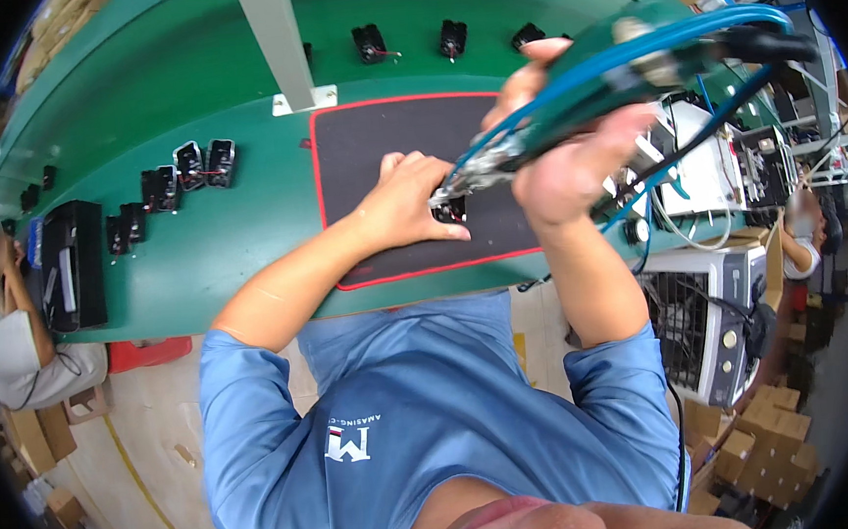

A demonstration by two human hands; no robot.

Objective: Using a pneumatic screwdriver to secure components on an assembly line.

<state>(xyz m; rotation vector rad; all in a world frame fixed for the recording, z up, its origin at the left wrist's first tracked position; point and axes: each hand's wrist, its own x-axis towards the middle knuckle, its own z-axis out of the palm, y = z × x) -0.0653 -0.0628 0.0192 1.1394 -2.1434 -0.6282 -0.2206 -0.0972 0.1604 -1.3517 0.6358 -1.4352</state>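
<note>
Right hand (575,175) wrapped around the green body of a power tool (562,122), blue hose (664,41) looping off its back; motion-blurred. Silver nose (486,167) angled down to a small black part (452,210); can't tell if they touch. Left hand (405,197) pinches that part between thumb and fingers, low over the black red-edged mat (366,131). Mat sits on the green tabletop (273,216). Left of it: black housings (221,164) in pairs, then a black bin (91,278). Far side: grey post (276,39), more black units (369,44) spaced in a row.
</note>
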